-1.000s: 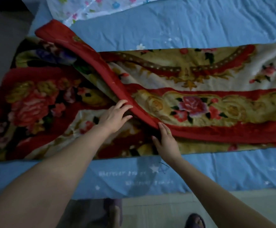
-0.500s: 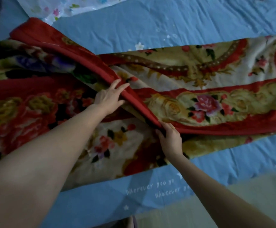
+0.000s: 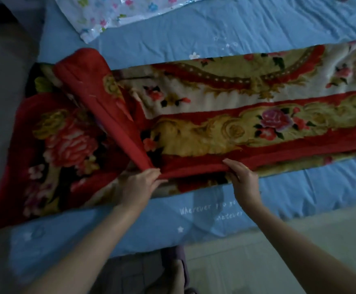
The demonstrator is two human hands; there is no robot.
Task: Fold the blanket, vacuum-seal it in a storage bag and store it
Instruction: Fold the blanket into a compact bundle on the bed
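A red floral blanket lies in a long folded band across the blue bed, its left end spread wider and overhanging the bed's edge. The left hand pinches the near tip of a red hem flap that runs diagonally up and left. Just to the right, the right hand grips the blanket's near red edge, fingers curled over it. A flower-printed storage bag lies at the bed's far side.

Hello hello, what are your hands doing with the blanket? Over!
Left hand pinching the blanket's red edge. Right hand gripping the same near edge. Blanket half folded on the bed. Storage bag lies beyond, nothing in the way.
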